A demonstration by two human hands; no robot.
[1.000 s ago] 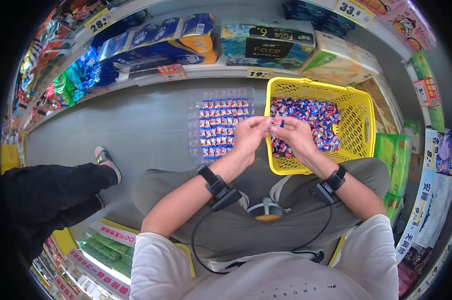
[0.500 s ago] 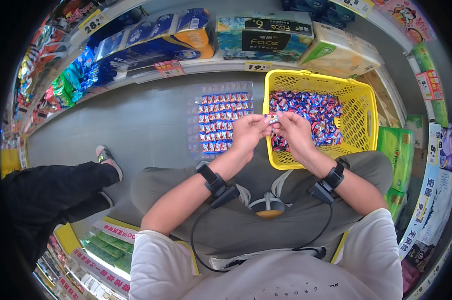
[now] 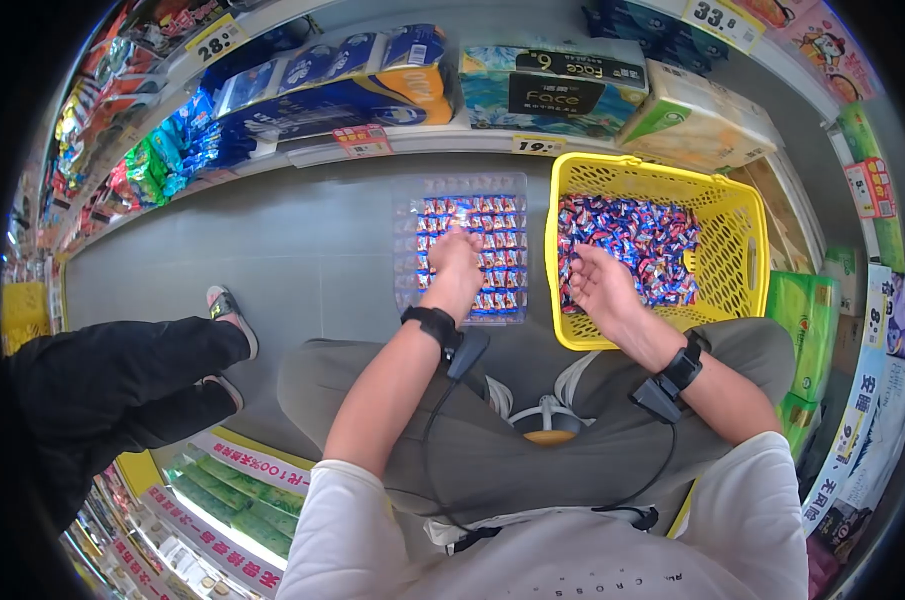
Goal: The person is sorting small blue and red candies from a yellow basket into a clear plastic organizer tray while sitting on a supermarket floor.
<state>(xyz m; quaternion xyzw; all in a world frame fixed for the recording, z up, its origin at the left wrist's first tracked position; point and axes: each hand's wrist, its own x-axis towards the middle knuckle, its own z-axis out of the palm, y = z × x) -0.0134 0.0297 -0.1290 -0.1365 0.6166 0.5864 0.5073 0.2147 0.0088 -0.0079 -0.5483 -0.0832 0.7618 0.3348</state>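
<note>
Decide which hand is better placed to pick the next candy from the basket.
Right, probably: the right hand hangs open over the candies in the basket, while the left hand is on the tray beside it.

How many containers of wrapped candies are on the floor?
2. A clear compartment tray lies under the left hand. A yellow basket stands right beside it, with the right hand over its candies. No others show.
</note>
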